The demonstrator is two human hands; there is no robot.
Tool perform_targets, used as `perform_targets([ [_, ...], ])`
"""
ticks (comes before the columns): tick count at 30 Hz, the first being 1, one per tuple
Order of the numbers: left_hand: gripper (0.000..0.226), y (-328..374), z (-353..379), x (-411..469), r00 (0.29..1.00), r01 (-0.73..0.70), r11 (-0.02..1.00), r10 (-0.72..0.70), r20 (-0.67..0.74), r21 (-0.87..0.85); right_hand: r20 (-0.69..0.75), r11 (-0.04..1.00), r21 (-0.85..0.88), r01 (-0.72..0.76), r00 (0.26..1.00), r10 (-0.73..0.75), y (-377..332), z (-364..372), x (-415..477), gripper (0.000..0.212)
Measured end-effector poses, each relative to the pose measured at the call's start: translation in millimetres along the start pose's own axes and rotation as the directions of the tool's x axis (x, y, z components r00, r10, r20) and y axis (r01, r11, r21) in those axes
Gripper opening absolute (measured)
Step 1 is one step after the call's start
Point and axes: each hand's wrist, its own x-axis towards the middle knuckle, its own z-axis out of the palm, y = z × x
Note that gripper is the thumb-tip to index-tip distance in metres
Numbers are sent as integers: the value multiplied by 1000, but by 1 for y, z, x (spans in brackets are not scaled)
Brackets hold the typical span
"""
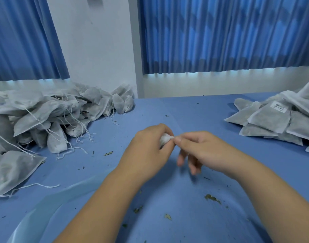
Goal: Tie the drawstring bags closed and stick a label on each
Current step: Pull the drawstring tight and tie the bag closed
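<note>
We hold one small bag up over the middle of the tabletop, clear of the blue cover, so both hands can work at its neck without the cloth dragging. Our left hand is curled shut around the bag's body, and only a crumpled white corner shows past the knuckles; the rest is hidden inside the fist. Our right hand meets it from the other side, thumb and forefinger pinched tight on the white tip, while its other fingers hang loose and blurred below. We judge this to be the tying step, with one hand steadying and the other pulling or knotting, though the string itself is too fine to make out here. The sorting on the tabletop looks deliberate: a heap of stringed bags lies toward the far left corner, loose cords trailing toward us, and this seems to be the stock still to be done. Along the right edge sits a flatter stack of bags, one carrying a white label, so finished pieces likely go there. Bits of dried leaf are scattered on the near part of the tabletop. The bag in hand looks like thin, white, soft cloth, bunched tight.
</note>
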Motion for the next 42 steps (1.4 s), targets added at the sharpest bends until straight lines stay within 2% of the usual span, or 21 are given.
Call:
perform_targets([
  [2, 9, -5, -1, 0, 1000, -16, 1000, 16, 8, -14, -44, 996, -88, -30, 999, 26, 0, 0, 0, 32],
  [4, 21, -8, -3, -1, 998, -35, 999, 36, 49, -31, -99, 996, -86, -26, 995, 17, -2, -5, -2, 35],
  [7, 35, -9, -3, -1, 989, -84, 996, 89, 121, -44, -153, 974, 212, 76, 987, -43, -6, -13, -4, 42],
  [10, 41, -2, -1, 0, 976, -158, 983, 170, 139, -94, -214, 822, 522, 229, 968, -134, -10, -13, -6, 37],
  [12, 44, 3, 0, 0, 966, -204, 971, 220, 132, -125, -227, 742, 617, 260, 963, -148, -10, -12, -6, 34],
  [13, 46, 5, 1, -1, 964, -215, 968, 231, 133, -128, -224, 736, 627, 256, 964, -145, -9, -12, -7, 34],
  [16, 30, 4, 3, -3, 966, -226, 973, 230, 123, -41, -201, 797, 564, 218, 972, -123, -6, -13, -7, 30],
  [19, 26, 3, 2, -5, 971, -239, 970, 239, 7, 50, -168, 876, 442, 196, 977, -134, -6, -8, -6, 28],
  [21, 24, 6, 2, -6, 972, -221, 975, 219, -86, -11, -149, 898, 389, 204, 976, -157, -7, -4, -5, 25],
  [23, 22, 14, 1, -8, 990, -104, 979, 86, -107, -173, -155, 905, 362, 225, 971, -180, -8, -3, -6, 21],
  [24, 21, 18, 1, -9, 997, -22, 959, 2, -71, -282, -167, 905, 353, 238, 968, -190, -9, -4, -6, 20],
  [26, 20, 27, 2, -11, 995, 102, 884, -101, 27, -456, -190, 903, 340, 264, 959, -209, -8, -7, -6, 19],
  [30, 14, 37, -3, -13, 968, 250, 647, -166, 187, -721, -233, 908, 303, 291, 946, -225, -6, -9, -6, 17],
  [32, 19, 34, -8, -11, 968, 250, 588, -154, 197, -769, -270, 926, 236, 293, 936, -227, -6, -8, -5, 14],
  [37, 19, 23, -15, -8, 968, 249, 562, -120, 220, -789, -352, 950, 153, 271, 913, -204, -5, -1, -3, 20],
  [40, 20, 21, -15, -8, 970, 242, 567, -121, 211, -787, -321, 964, 19, 264, 915, -244, -7, 6, -4, 24],
  [42, 18, 21, -14, -7, 973, 226, 613, -180, 145, -757, -273, 960, -85, 268, 920, -281, -8, 9, -7, 22],
])
